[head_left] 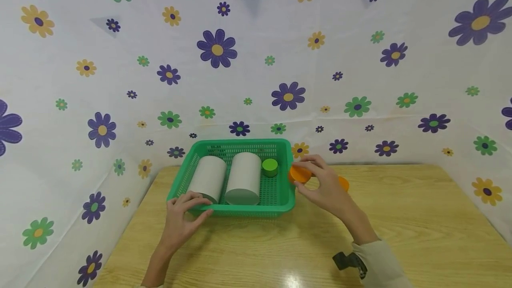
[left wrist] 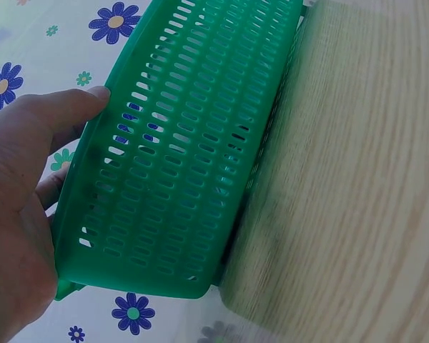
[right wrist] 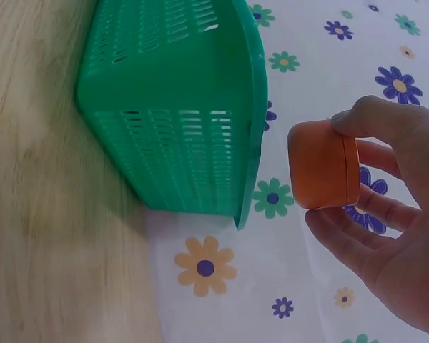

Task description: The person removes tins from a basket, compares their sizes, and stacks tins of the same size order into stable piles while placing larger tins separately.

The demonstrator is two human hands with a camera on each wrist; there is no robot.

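The orange puck (head_left: 300,174) is pinched in the right hand (head_left: 326,186) just beside the green basket's (head_left: 240,210) right rim, whose near-left corner is gripped by the left hand (head_left: 185,217).

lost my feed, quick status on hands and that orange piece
Left hand grips basket front rim. Right hand pinches orange disc beside basket's right wall, off the table. Two white cylinders and green disc inside; nothing blocking.

Two white cylinders (head_left: 226,177), one green basket (head_left: 240,210).
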